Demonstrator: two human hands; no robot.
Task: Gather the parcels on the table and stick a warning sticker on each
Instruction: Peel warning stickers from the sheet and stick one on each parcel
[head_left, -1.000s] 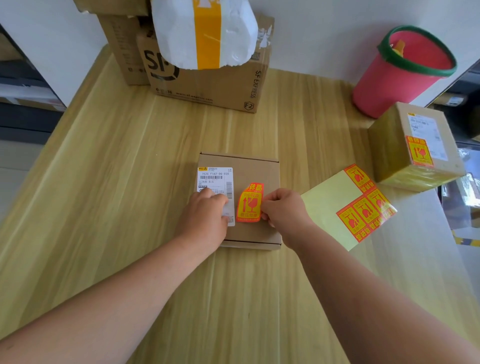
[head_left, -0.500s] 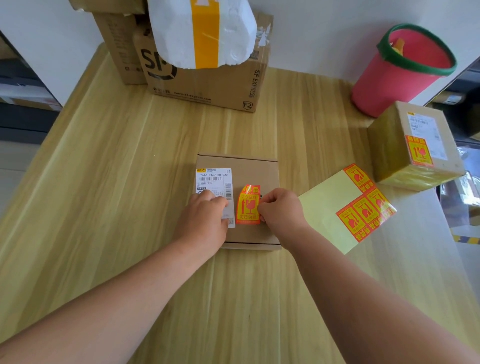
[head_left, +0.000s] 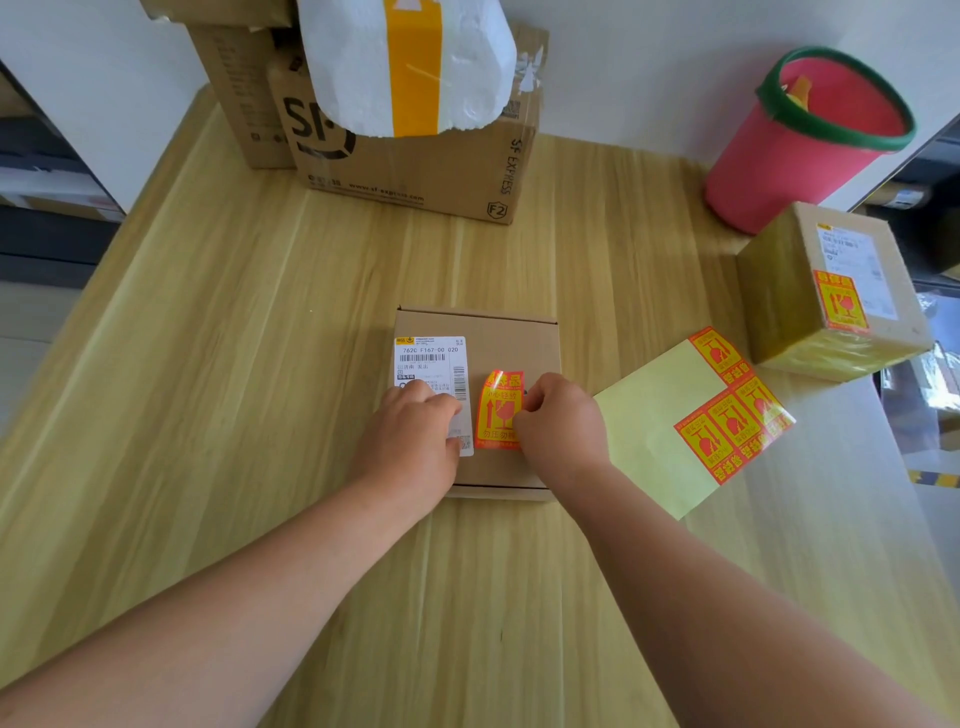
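A flat brown parcel (head_left: 509, 338) with a white shipping label lies in the middle of the wooden table (head_left: 260, 364). An orange-and-yellow warning sticker (head_left: 497, 410) lies on its lid beside the label, its top edge still curled up. My right hand (head_left: 558, 423) pinches the sticker's right edge. My left hand (head_left: 410, 436) rests flat on the label, holding the parcel down. A yellow backing sheet (head_left: 649, 431) with several stickers lies to the right. A tape-wrapped parcel (head_left: 779, 306) at the far right carries a sticker.
Large SF cardboard boxes (head_left: 415, 171) stand at the back with a white padded bag (head_left: 353, 67) on top. A red bucket with a green rim (head_left: 769, 156) sits at the back right. The table's right edge runs just past the wrapped parcel.
The sticker has come down from a raised, curled position onto the parcel lid beside the label. My right hand lowered with it; my left hand stayed on the label.
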